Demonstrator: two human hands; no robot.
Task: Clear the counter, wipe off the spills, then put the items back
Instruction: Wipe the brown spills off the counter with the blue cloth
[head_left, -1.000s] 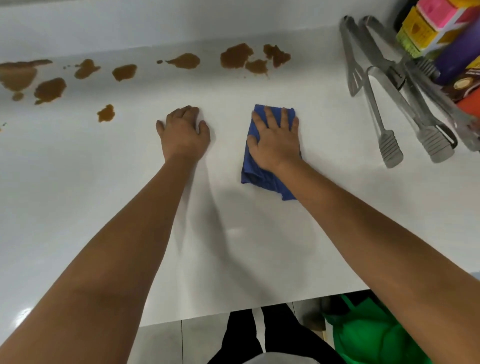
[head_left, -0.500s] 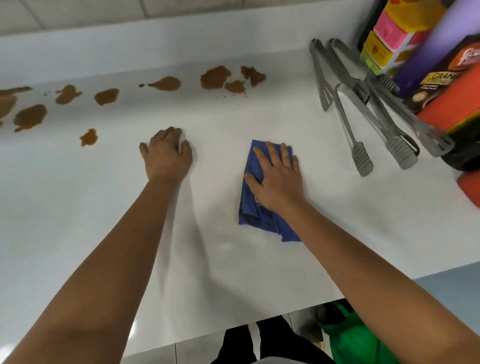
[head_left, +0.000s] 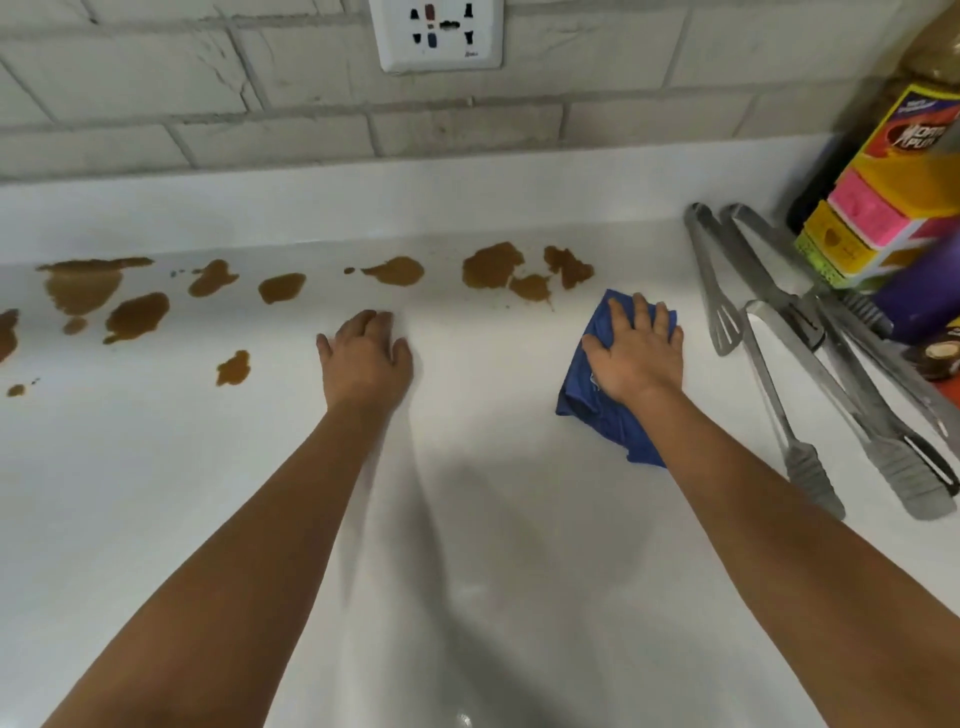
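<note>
Behind the counter's far edge, a wall of pale grey brick tiles (head_left: 291, 130); mounted on it near the top, a white socket plate (head_left: 440, 34).

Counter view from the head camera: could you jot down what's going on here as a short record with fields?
surface: white counter below a brick-tiled wall
spills: brown spills in a row along the back, not yet wiped
cloth: blue cloth, flat on the counter, just in front of the rightmost spills
right hand: right hand presses on the cloth, fingers spread
left hand: left hand rests flat on the bare counter, holding nothing
set aside at right: metal tongs, colourful packages
wall: power socket
</note>
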